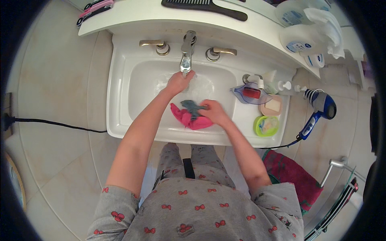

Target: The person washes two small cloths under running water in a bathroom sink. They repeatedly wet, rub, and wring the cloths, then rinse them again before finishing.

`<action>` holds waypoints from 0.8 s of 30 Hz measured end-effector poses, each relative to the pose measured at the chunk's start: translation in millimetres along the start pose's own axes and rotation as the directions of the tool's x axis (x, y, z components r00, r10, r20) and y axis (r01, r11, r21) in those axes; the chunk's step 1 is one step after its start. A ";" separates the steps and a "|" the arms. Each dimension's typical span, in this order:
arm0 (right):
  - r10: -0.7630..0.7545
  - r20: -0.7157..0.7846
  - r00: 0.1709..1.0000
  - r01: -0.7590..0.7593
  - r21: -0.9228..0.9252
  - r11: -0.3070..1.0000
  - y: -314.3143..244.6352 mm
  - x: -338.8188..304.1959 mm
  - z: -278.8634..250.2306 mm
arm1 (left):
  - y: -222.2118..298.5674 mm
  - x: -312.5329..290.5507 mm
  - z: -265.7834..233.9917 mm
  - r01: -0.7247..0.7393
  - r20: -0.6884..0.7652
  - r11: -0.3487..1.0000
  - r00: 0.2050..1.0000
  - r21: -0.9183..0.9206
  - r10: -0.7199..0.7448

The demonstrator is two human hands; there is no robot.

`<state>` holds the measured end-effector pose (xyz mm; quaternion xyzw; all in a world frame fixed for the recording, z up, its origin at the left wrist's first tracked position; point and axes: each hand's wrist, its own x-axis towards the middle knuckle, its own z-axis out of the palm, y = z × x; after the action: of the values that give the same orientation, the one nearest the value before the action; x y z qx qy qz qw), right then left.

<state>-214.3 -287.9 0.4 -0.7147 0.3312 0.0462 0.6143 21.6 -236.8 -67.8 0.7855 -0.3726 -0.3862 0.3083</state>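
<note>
Water splashes in the white sink (134, 96) under the metal faucet (186, 52). My left hand (179, 83) is beneath the spout, over the basin; its fingers are mostly hidden, and nothing shows in it. At the near side of the basin, my right hand (215, 113) grips the edge of a small grey-green cloth (192, 107) between thumb and fingers. Under and beside this cloth lies a bunched bright pink cloth (192, 120), spread over the sink's near inner slope. The right fingers also rest against the pink cloth.
Lever handles (152, 42) flank the faucet. On the sink's right ledge are a soap bar (273, 105), a green dish (265, 125) and a clear bluish holder with something red (251, 93). A blue hair dryer (319, 105) hangs at right. A black comb (205, 6) lies on the shelf.
</note>
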 end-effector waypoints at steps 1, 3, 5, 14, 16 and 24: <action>0.073 -0.019 0.997 -0.074 -0.060 0.995 -21.2 -24.5 -28.2 | 10.4 1.6 0.5 0.000 0.002 0.999 1.000 0.034 0.000; -0.021 -0.165 0.986 0.028 0.035 0.999 -17.8 -68.8 -67.3 | 25.3 4.3 2.4 -0.091 0.040 0.984 0.995 0.152 0.086; 0.091 -0.327 0.941 -0.147 -0.152 0.977 -17.6 -103.5 -102.4 | 30.5 6.8 1.1 -0.259 0.116 0.916 0.965 0.307 0.235; 0.217 -0.342 0.914 -0.382 -0.552 0.741 68.6 -137.0 -80.9 | 58.5 -18.5 -30.3 -0.065 0.134 0.959 0.991 0.277 0.029; 0.192 -0.120 0.974 -0.224 -0.381 0.897 50.5 -143.4 -69.5 | 39.4 -24.7 -42.9 -0.028 0.077 0.972 0.997 0.233 0.010; 0.110 0.579 0.808 0.012 -0.203 0.979 -21.3 -34.9 37.4 | 4.3 -44.9 -77.8 -0.093 -0.172 0.984 0.983 -0.154 0.067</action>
<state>-217.4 -238.8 25.9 -0.7136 0.1376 0.3128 0.6115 66.1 -186.8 -7.8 0.7718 -0.3446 -0.3355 0.4160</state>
